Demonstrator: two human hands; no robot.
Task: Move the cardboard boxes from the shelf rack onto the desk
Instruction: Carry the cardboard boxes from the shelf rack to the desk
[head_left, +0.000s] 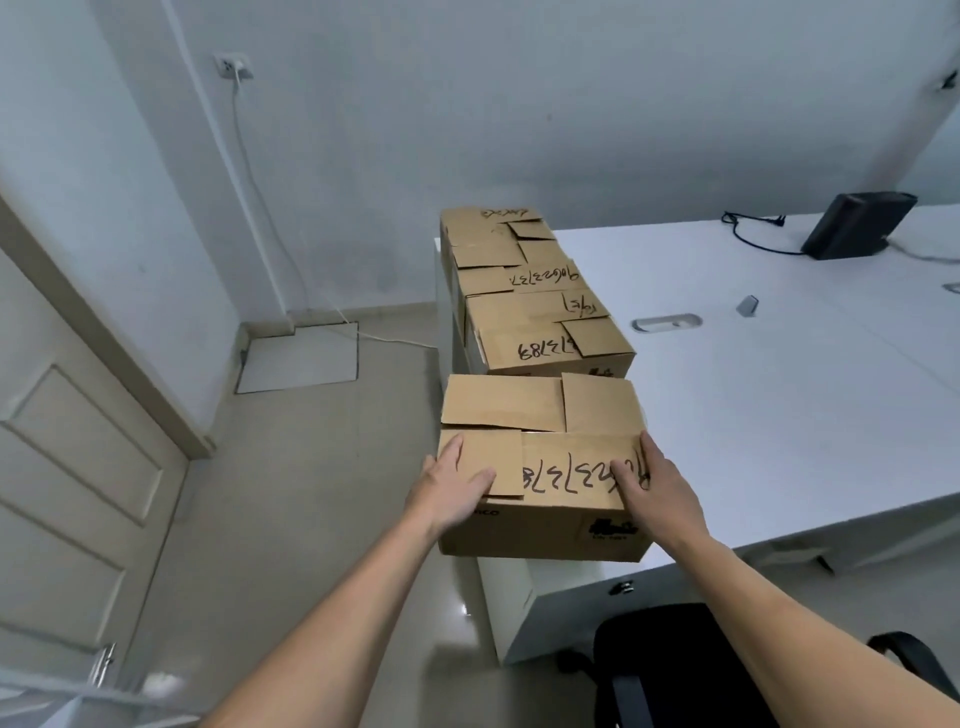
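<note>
A closed cardboard box (540, 410) with black handwritten numbers sits on the near left corner of the white desk (779, 395), its front face jutting slightly past the desk edge. My left hand (457, 488) lies on its near left top corner, thumb across a flap. On the near right corner rests my right hand (657, 488), fingers along the right edge. Behind it, two more cardboard boxes line the desk's left edge: a middle one (545, 332) and a far one (493, 239). No shelf rack is in view.
A black device (857, 223) with a cable stands at the desk's back right. A cable grommet (667, 322) and a small grey object (748, 305) are on the desktop. A black chair (675, 665) is below the desk front. A door (78, 467) is at the left.
</note>
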